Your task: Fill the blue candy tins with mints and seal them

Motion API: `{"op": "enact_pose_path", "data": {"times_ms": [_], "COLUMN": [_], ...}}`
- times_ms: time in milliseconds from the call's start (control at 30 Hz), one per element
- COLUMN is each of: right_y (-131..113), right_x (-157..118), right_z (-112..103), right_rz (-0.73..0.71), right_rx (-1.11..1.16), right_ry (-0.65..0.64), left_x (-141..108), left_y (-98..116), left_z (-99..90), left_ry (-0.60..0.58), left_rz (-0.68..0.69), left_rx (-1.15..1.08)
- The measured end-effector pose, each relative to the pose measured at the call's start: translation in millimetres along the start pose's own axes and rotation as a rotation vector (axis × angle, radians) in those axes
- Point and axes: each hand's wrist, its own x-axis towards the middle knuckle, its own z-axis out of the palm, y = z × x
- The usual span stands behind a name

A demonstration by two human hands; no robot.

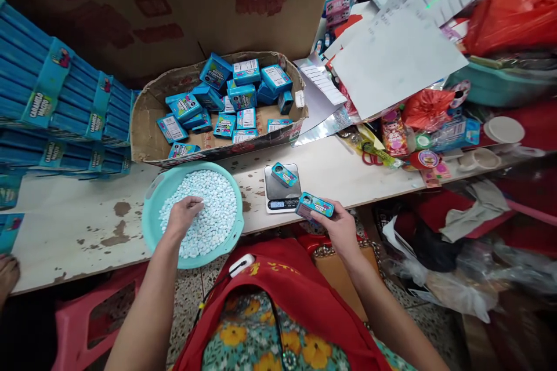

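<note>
My left hand [186, 213] is over a turquoise plastic basin [149, 208] filled with small pale blue-and-white candies [213, 197]. Its fingers are pinched together, and whatever may be between them is hidden. In my right hand [339, 225] is a small blue candy box [319, 205], held by its right end, with a round opening or window at its left side. That box is just off the lower right corner of a digital kitchen scale [272, 188]. Another blue candy box [284, 174] lies on the scale's plate, and the display is lit.
Behind the basin, a cut-down cardboard tray [143, 127] holds several blue candy boxes. Stacked blue packs [39, 81] stand at left, near another person's hand [7, 275]. Papers [395, 58], bags and small packets crowd the table's right side. A pink stool [82, 324] is below.
</note>
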Motion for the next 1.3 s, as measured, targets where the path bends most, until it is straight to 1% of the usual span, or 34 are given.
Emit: {"op": "enact_pose_path", "data": {"times_ms": [67,100,167,233,267,333,467,567,600,667,767,833,867,933,967,1000,1033,1067,1100,1167,1200,1233,1267,1300], "right_y": [-1,-1,-1,0,1,4,9,9,8,7,7,6,5,1,-2,-5,-10,-15,-20,-31,-36,-41,-44,-47], "right_x": [-1,-1,-3,-4,-4,-5,-4,-5,-6,-7,-9,-8,-7,-6,-6,-6,-6,-7,-8,-10,-11,-11,-10,-8], "right_z": [1,1,2,4,5,8,10,7,6,4,2,3,4,6,6,7,7,8,9,13,18,24,32,41], "right_rz": [-0.011,-0.013,-0.009,-0.001,0.004,0.005,-0.005,-0.016,-0.020,-0.024,-0.029,-0.037,-0.044,-0.061,-0.075,-0.090,-0.106,-0.118,-0.126,-0.128,-0.132,-0.146,-0.172,-0.208], "right_rx": [0.004,0.008,0.019,0.031,0.037,0.047,0.052,0.049,0.045,0.037,0.034,0.033,0.033,0.031,0.029,0.027,0.027,0.036,0.057,0.116,0.136,0.140,0.122,0.088], "right_ry": [-0.002,0.000,0.009,0.009,0.006,0.001,0.001,0.012,0.020,0.038,0.059,0.060,0.058,0.045,0.037,0.025,0.007,-0.016,-0.042,-0.087,-0.105,-0.124,-0.146,-0.172], "left_x": [-2,-3,-6,-8,-9,-10,-3,6,10,15,22,23,24,24,24,25,25,26,26,23,20,16,10,5], "left_y": [-3,-4,0,14,26,57,129,170,180,193,204,208,209,208,204,196,185,170,151,105,80,56,35,18], "left_z": [-9.0,-13.1,-17.6,-13.3,-7.0,13.5,69.8,104.2,112.5,125.4,140.0,147.1,148.8,145.2,138.7,128.6,115.1,99.0,81.5,48.6,36.3,28.3,24.9,25.8], "left_ry": [-0.023,-0.034,-0.036,-0.044,-0.074,-0.178,-0.419,-0.517,-0.525,-0.494,-0.417,-0.399,-0.407,-0.449,-0.471,-0.480,-0.462,-0.414,-0.332,-0.131,-0.029,0.042,0.104,0.161], "left_rz": [-0.114,-0.154,-0.195,-0.197,-0.178,-0.095,0.182,0.338,0.384,0.485,0.615,0.649,0.644,0.590,0.548,0.504,0.463,0.432,0.405,0.352,0.314,0.301,0.311,0.328], "left_rx": [-0.384,-0.524,-0.667,-0.667,-0.636,-0.553,-0.357,-0.167,-0.091,0.092,0.366,0.448,0.443,0.351,0.282,0.216,0.168,0.155,0.178,0.325,0.416,0.480,0.525,0.562]}}
